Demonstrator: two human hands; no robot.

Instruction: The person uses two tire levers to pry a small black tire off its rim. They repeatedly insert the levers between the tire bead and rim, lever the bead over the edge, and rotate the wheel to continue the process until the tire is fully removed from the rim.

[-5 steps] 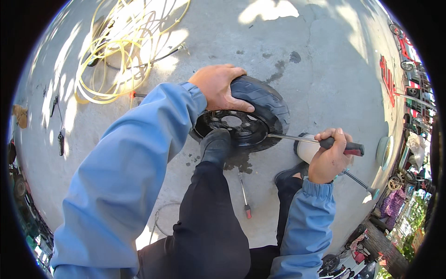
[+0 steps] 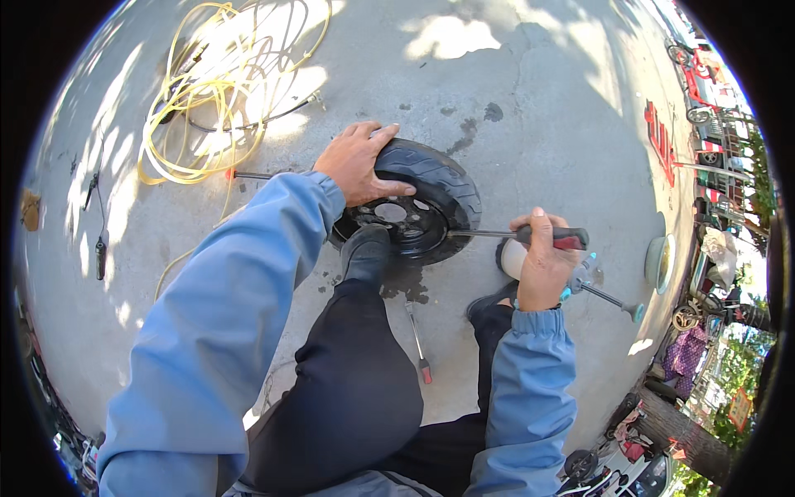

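Note:
A black tire on a black metal rim lies on the concrete in front of me, slightly tilted. My left hand grips its far left side, the thumb over the sidewall toward the rim and the fingers on the tread. My shoe presses on the wheel's near side. My right hand is closed round the black and red handle of a tire lever. Its metal shaft reaches left to the edge between tire and rim, where the tip is hidden.
A similar red-handled tool lies between my feet. Beyond my right hand are a white round container and a teal-ended metal rod. A yellow hose is coiled at far left. A basin stands at right, near a tree trunk.
The view has shifted, so wheel and hands appear farther left. The lever's handle has swung slightly away from me. Both hands keep their hold.

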